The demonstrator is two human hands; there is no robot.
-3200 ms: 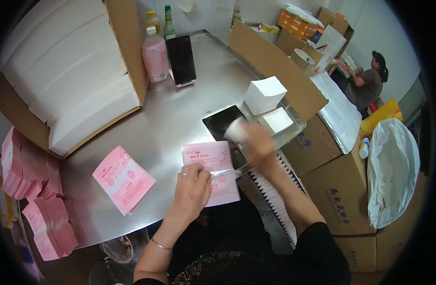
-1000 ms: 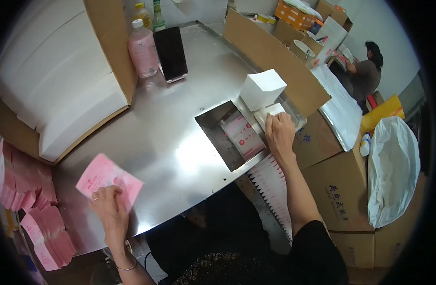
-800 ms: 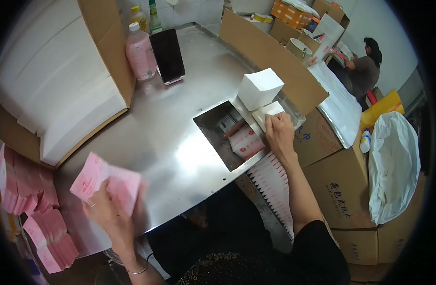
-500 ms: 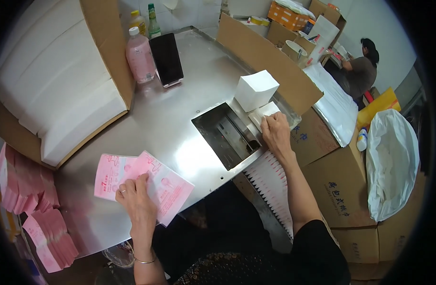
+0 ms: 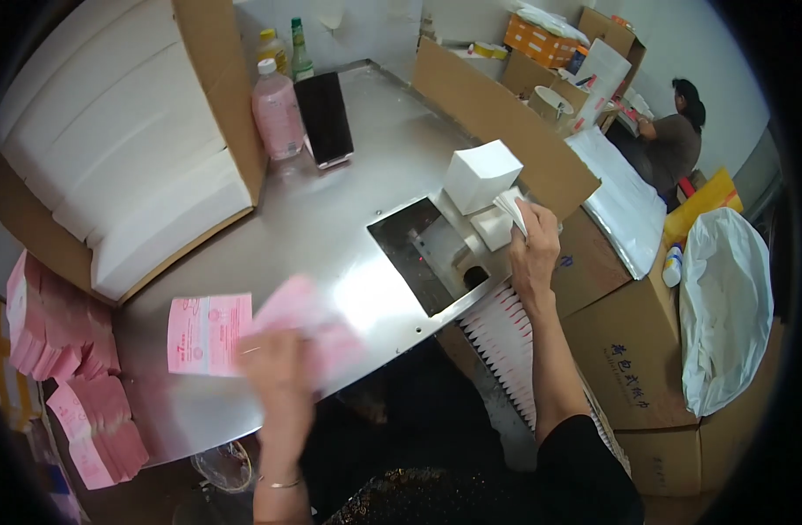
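My left hand (image 5: pixel 277 372), smeared by motion, is over the front edge of the metal table with a flat pink printed packet (image 5: pixel 300 306), also blurred, at its fingers. Another pink-and-white printed packet (image 5: pixel 210 332) lies flat just left of it. My right hand (image 5: pixel 534 249) is closed on a few folded white paper tissues (image 5: pixel 509 206), pinched between thumb and fingers. Below them is a low stack of white tissues (image 5: pixel 492 227), and behind that stands a taller white block of tissues (image 5: pixel 483 175). A rectangular opening (image 5: pixel 423 254) in the tabletop lies left of my right hand.
A carton (image 5: pixel 210 79) packed with white stacks stands at the left. Pink packet bundles (image 5: pixel 95 429) sit at the left edge. A phone (image 5: pixel 325 118) leans by a pink bottle (image 5: pixel 278 109). Cartons (image 5: pixel 624 350) and a white bag (image 5: pixel 729 306) are right; a person (image 5: pixel 672 140) sits beyond.
My right hand has lifted folded tissues off the low stack. My left hand has moved right with the upper pink packet, off the one beneath. The whole view has shifted slightly.
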